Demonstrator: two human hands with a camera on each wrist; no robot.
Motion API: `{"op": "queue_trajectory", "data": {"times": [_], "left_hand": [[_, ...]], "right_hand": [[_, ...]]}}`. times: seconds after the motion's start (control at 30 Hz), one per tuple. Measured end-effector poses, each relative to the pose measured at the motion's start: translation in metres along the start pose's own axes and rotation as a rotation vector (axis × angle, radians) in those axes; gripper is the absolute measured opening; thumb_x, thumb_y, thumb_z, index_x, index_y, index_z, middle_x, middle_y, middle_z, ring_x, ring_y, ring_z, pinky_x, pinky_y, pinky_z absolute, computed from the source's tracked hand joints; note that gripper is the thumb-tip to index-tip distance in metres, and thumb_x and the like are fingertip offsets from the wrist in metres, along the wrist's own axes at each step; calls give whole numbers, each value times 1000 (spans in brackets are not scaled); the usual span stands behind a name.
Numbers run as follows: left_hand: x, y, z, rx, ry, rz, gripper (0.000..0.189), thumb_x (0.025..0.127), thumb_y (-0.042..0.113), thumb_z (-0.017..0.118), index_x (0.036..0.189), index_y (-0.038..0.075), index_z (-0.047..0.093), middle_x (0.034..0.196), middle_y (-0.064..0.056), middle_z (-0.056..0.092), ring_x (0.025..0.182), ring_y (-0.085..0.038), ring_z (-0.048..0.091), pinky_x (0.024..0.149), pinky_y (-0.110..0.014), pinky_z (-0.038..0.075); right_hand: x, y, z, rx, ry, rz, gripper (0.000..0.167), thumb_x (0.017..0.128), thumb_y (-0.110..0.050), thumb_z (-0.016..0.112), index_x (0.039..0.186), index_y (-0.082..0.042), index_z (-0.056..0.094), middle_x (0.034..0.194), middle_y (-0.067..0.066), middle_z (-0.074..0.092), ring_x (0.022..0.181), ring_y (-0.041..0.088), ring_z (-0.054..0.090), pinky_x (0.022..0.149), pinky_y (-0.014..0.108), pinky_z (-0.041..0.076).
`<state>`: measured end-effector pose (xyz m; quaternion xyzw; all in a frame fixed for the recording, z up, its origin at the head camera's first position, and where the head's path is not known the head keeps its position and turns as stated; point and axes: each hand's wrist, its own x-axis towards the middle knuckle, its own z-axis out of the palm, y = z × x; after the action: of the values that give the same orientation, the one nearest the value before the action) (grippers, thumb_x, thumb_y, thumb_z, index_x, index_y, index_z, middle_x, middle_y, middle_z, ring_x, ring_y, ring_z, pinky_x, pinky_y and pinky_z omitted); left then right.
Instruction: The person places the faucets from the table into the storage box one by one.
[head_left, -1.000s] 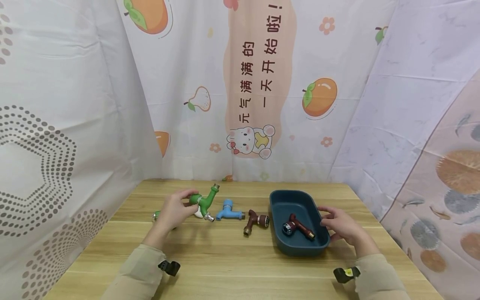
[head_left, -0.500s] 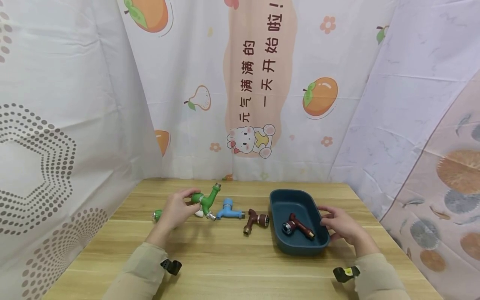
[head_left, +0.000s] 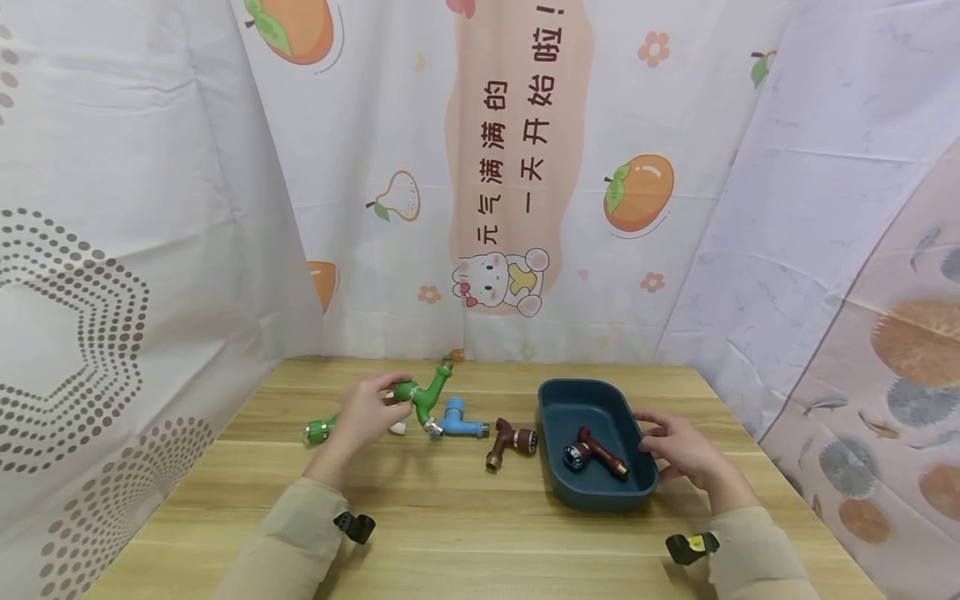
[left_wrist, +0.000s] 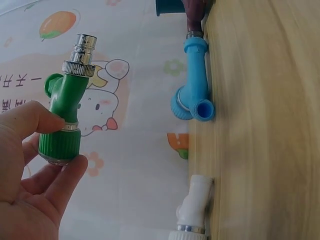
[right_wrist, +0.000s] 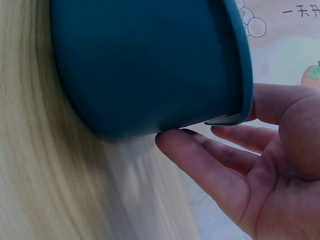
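Note:
My left hand (head_left: 367,417) pinches a green tap (head_left: 428,402) by its ribbed knob, held in the air above the table; the left wrist view shows its chrome outlet (left_wrist: 80,55) pointing up. Below and beside it lie a white tap (left_wrist: 192,205), partly hidden by the hand in the head view, and a blue tap (head_left: 459,426). Another green tap (head_left: 318,430) lies to the left of this hand. My right hand (head_left: 684,448) holds the right rim of a dark blue basin (head_left: 600,500), fingers at the rim and outer wall. One dark red tap (head_left: 597,454) lies inside.
Between the blue tap and the basin, a second dark red tap (head_left: 513,442) lies on the wooden table (head_left: 465,533). Patterned curtains (head_left: 375,250) hang behind the table and along both sides.
My left hand has carried the green tap a little to the right, so it now overlaps the blue tap, and the other green tap shows more. The right hand and basin stay still.

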<state>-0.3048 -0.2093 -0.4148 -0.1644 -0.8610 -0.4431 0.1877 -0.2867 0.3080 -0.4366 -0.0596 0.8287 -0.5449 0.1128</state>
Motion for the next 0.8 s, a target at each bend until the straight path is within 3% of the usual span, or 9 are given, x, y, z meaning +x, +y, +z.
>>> {"op": "queue_trajectory", "data": {"times": [0.8], "left_hand": [[18,25,40,-94,-39,25,38,81,-2,75,118,3,72,114,-9,68,102,-23,64,81,-29,59]], "right_hand": [[1,4,0,16,-1,13,63,99,-5,56,156,4,29,139,37,48,102,35,67,67,53,60]]}}
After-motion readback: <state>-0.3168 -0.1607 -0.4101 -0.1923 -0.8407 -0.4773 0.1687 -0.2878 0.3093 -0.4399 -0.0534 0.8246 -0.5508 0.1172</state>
